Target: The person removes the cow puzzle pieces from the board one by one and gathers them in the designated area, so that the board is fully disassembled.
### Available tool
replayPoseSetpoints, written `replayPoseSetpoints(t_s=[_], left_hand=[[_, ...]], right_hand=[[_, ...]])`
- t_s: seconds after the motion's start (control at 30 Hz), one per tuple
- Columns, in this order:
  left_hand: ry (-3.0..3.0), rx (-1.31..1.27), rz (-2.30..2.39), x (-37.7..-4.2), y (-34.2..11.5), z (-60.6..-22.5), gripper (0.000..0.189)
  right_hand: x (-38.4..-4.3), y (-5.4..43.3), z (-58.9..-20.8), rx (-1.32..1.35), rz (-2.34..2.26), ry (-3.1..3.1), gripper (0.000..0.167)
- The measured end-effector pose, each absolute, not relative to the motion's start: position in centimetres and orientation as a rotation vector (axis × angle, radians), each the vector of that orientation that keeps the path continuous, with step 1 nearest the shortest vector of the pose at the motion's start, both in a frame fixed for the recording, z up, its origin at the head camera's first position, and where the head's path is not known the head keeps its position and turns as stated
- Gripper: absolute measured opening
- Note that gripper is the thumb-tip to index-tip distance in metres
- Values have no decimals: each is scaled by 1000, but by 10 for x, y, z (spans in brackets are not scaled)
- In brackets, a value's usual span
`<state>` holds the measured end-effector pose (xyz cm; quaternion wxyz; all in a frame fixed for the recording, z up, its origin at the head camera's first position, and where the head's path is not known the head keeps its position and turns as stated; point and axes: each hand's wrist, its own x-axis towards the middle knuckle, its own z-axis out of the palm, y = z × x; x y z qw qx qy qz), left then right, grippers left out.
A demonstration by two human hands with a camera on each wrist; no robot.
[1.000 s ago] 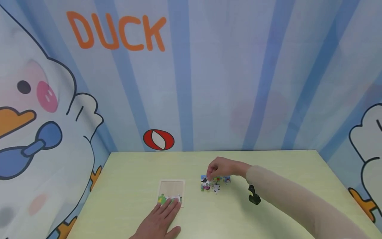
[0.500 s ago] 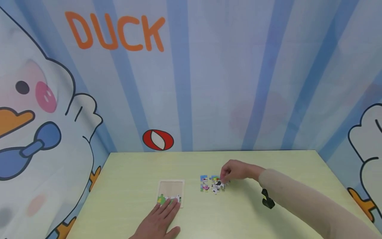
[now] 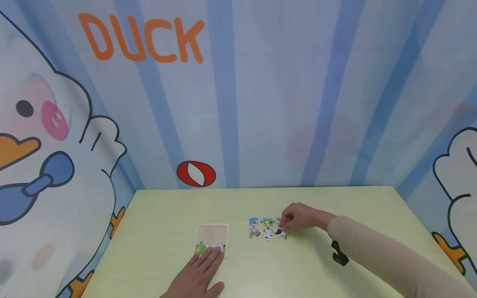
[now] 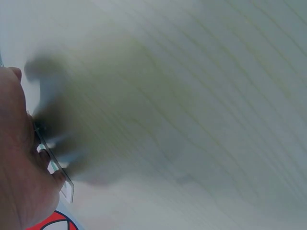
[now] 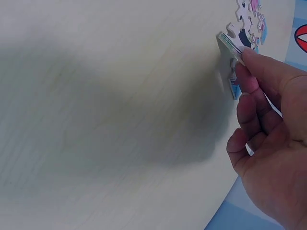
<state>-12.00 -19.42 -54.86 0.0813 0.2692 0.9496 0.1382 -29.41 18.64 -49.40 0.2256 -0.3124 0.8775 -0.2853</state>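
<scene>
My left hand (image 3: 195,273) lies with its fingers straight over the lower part of a shallow wooden puzzle tray (image 3: 212,231). Green and white puzzle pieces (image 3: 201,247) show in the tray just beyond those fingertips. In the left wrist view the tray's edge (image 4: 70,189) appears under the fingers. My right hand (image 3: 301,216) pinches a black-and-white puzzle piece (image 5: 231,44) between thumb and index finger, one edge tipped up in the right wrist view. This piece is at the right end of the near row of loose pieces. A blue-topped piece (image 5: 234,86) is partly hidden behind the right fingers.
Several loose puzzle pieces stand in two short rows right of the tray, among them a white one (image 3: 268,234), a pink-patterned one (image 3: 254,234) and a blue-topped one (image 3: 254,222). The pale wooden table (image 3: 167,215) meets a striped backdrop (image 3: 261,103) at its far edge.
My right hand has carried the black-and-white piece rightward from the left loose pieces, past the white one, to the right end of the near row. My left hand stays on the tray.
</scene>
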Motion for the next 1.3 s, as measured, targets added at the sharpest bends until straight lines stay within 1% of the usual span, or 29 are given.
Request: replayPoseSetpoints(t_s=[0.43, 0.8, 1.03, 1.3], left_hand=[[2826, 794, 420, -122, -196, -554, 78], [2853, 802, 368, -120, -195, -552, 78], [2835, 796, 405, -120, -194, -548, 76], [2856, 811, 392, -121, -195, -552, 78]], right_hand=[[-290, 187, -501, -927, -832, 2455, 6], [-285, 190, -502, -912, -856, 2493, 7], [-275, 187, -510, -918, -709, 2644, 18], [-268, 187, -512, -995, -626, 2689, 15]])
